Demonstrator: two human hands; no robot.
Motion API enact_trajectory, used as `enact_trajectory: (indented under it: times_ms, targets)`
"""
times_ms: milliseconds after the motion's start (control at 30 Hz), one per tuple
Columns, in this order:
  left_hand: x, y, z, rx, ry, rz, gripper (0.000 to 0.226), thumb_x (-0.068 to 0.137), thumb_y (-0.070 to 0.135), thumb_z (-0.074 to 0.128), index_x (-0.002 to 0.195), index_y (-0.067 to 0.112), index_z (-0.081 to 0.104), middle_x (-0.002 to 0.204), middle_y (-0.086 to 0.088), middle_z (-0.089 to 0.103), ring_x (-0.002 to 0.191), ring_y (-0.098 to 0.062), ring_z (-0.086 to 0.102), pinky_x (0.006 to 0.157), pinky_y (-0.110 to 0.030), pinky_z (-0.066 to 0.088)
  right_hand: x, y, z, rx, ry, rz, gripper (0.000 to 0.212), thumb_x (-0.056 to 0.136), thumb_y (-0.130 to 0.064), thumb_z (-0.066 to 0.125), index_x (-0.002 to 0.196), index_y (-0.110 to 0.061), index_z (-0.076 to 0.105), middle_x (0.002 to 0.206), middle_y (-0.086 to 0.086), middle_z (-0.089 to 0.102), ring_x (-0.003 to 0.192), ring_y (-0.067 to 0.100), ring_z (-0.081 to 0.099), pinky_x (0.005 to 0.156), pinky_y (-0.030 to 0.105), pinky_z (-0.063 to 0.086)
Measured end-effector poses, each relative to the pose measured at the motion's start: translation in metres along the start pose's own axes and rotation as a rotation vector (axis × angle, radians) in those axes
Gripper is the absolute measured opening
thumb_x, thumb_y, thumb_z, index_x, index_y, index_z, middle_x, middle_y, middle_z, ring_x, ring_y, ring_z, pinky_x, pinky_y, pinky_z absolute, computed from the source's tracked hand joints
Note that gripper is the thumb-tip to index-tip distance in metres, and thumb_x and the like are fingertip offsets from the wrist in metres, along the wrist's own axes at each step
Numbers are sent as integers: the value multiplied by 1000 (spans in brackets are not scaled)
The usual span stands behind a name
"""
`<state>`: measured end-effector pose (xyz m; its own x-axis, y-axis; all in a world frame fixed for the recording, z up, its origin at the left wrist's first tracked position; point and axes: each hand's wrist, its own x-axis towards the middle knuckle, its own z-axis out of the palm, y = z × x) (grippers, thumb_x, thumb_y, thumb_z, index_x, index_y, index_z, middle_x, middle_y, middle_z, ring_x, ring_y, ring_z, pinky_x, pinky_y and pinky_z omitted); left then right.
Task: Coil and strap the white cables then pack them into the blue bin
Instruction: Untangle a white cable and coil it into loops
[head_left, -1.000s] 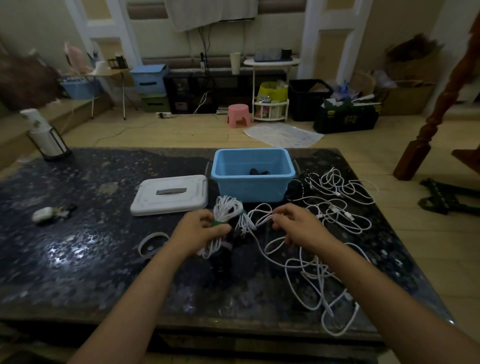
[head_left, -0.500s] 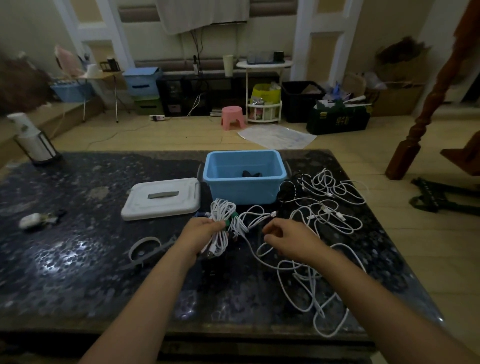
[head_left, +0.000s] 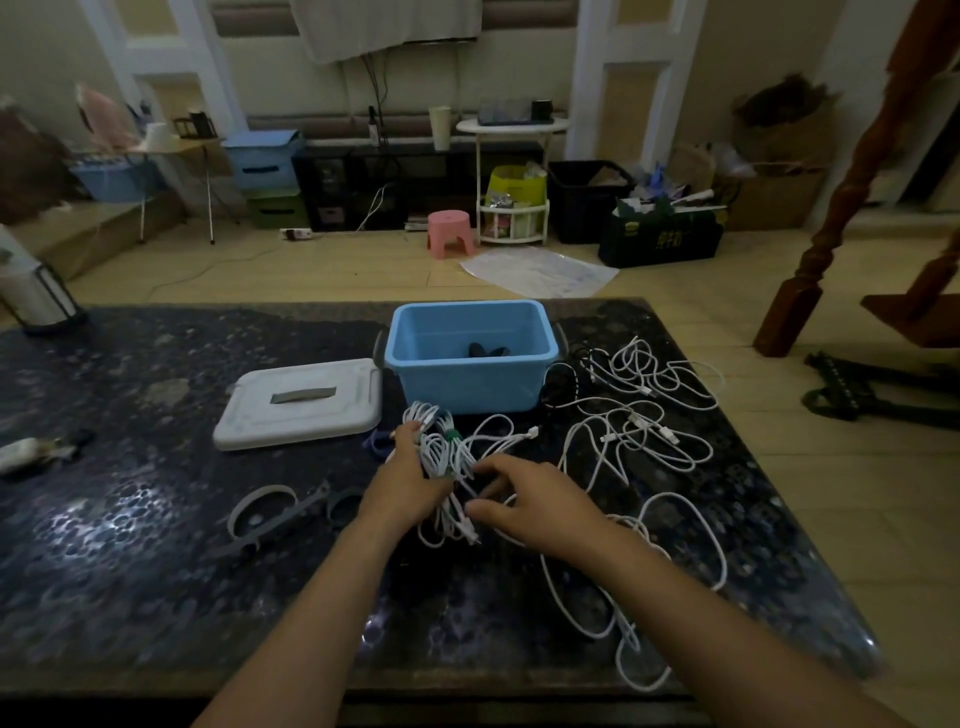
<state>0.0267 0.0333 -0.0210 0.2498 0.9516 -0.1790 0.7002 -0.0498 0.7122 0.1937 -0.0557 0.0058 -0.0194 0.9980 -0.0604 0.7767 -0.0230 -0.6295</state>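
Left hand (head_left: 410, 480) grips bundle of coiled white cable with green strap (head_left: 441, 452), fingers curled round it, likely pinning loops so they don't spring apart. Right hand (head_left: 530, 501) just beside bundle, fingers curled and slightly apart, tips at trailing strand; whether pinching it, cannot tell. Bundle on dark speckled stone tabletop (head_left: 156, 545), near open blue plastic bin (head_left: 470, 382). Loose white cables (head_left: 639, 415) tangled right of bin, not yet coiled.
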Motion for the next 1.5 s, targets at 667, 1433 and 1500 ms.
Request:
enact_trajectory:
  times_ms: [667,1433,1500]
  targets:
    - [11,3,-3,229,123,232,57,82,29,67,138,31,53,107,-18,64,103,-37,61,89,-43,52,-3,-25,-89,113,457,-116,22,105,-30,42,110,-34,63,82,-5,57,70,11,50,59,32,38]
    - [-34,62,-30,-358,25,401,15,100,21,57,97,15,70,69,-6,72,56,-20,68,61,-34,56,-9,-24,-91,-97,465,123,59,95,-29,55,151,-25,35,156,9,31,144,27,30,115,41,29]
    - [-40,71,-37,-458,49,390,14,98,19,59,95,10,70,65,-9,70,48,-21,61,50,-28,52,-12,-27,-76,-268,407,113,70,91,-38,57,154,-28,29,166,13,2,153,30,-6,123,45,6]
